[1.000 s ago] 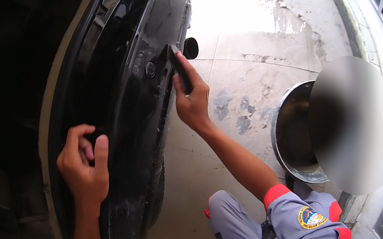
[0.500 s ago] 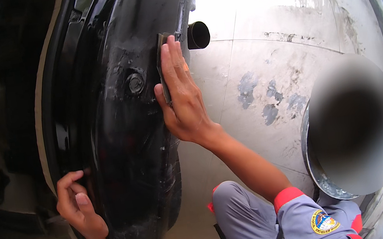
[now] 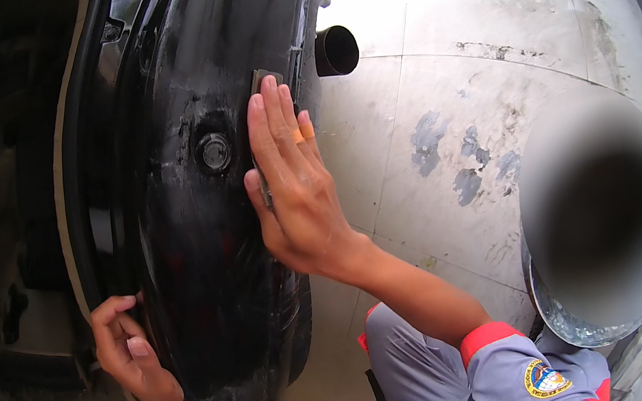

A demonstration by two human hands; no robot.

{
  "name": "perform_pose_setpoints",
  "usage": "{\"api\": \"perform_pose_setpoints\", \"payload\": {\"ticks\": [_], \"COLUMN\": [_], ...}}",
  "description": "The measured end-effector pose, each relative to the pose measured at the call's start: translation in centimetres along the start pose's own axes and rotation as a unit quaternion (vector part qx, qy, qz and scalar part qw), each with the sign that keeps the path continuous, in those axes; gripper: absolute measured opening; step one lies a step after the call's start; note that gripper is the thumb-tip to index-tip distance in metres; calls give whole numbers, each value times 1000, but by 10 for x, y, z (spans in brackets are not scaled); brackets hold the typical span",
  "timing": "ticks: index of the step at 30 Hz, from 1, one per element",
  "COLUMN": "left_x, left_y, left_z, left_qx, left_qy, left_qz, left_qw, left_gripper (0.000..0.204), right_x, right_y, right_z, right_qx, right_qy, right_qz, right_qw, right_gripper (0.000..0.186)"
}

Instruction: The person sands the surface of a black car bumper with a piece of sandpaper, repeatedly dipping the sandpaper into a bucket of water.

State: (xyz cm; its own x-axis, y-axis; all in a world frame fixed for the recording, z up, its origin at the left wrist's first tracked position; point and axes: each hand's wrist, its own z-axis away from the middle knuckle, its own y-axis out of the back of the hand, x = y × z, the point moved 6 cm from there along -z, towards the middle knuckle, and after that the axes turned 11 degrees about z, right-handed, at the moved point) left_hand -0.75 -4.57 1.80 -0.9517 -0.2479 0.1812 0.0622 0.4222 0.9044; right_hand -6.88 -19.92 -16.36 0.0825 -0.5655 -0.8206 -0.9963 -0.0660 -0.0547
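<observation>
Showing nearest, around five o'clock of the view, are one gray trouser leg [image 3: 405,361] and one gray sleeve [image 3: 501,372]. Two hands are working bare. The left hand [image 3: 136,358], at eight o'clock, is curving loosely, its thumb standing apart and nothing visible in its grasp; whether its fingertips are touching the black panel [image 3: 201,308], one cannot tell. The right hand [image 3: 295,188], just off centre toward eleven o'clock, is lying nearly flat with fingers extended, holding one thin flat block [image 3: 258,77] against the panel, near its right edge, with the thumb on the block's nine-o'clock side.

Doing this well is probably calling for the block's whole face lying flush, fingers spreading pressure evenly, and a lighter touch where the panel is curving away; tipping would likely be digging one edge in.

Beyond, one round fitting [image 3: 214,152] is sitting in the panel at ten o'clock, apart from the block. One metal tub [image 3: 573,327], partly hidden by a blur, is standing at four o'clock. Farther off, one dark pipe [image 3: 337,50] is sticking out just past twelve o'clock.
</observation>
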Motion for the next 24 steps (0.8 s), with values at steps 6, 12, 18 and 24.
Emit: {"api": "perform_pose_setpoints", "payload": {"ticks": [6, 12, 18, 24], "left_x": [-5, -5, -2, -2], "left_y": [4, 1, 3, 3], "left_z": [4, 5, 4, 4], "left_qx": [-7, 6, 4, 7], "left_qy": [1, -32, 5, 6], "left_qz": [-2, -14, -15, -9], "left_qw": [1000, 999, 1000, 1000], "left_gripper": [62, 56, 63, 63], "right_x": [-45, -13, -41, -37], "right_y": [-2, -8, -3, -5], "right_z": [74, 15, 65, 62], "right_qx": [-60, -10, -51, -20], "right_qy": [17, -22, 3, -32], "right_qz": [-84, -61, -129, -149], "right_qw": [995, 998, 990, 988], "right_gripper": [61, 66, 63, 64]}}
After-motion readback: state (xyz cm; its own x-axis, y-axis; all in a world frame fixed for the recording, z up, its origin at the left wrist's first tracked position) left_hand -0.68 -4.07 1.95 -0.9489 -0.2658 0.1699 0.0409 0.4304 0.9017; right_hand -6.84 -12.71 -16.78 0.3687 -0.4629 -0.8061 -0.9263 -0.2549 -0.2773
